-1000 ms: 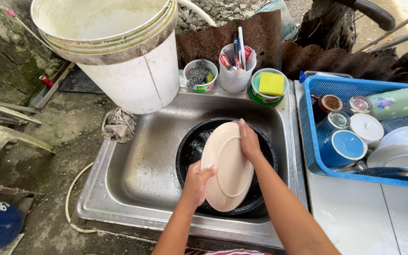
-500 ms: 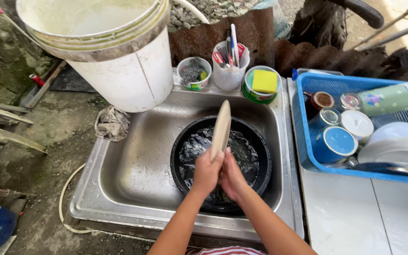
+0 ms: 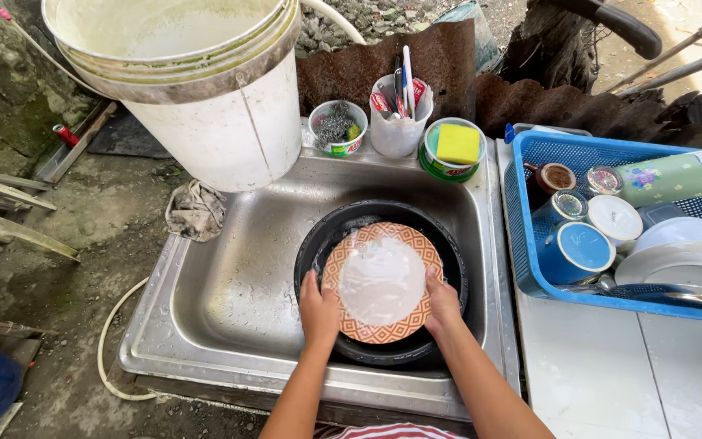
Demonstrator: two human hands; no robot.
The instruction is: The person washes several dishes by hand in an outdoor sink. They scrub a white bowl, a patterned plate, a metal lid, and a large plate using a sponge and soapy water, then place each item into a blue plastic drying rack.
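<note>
Orange-patterned plate [image 3: 382, 282], its centre clouded by suds, lies in the black basin [image 3: 447, 252] inside the steel sink [image 3: 237, 276]; left hand [image 3: 318, 307] and right hand [image 3: 442, 302] pinch its rim.

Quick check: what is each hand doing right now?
Left hand: gripping the left rim of the orange-patterned plate.
Right hand: gripping the same plate's right rim, over the black basin.
</note>
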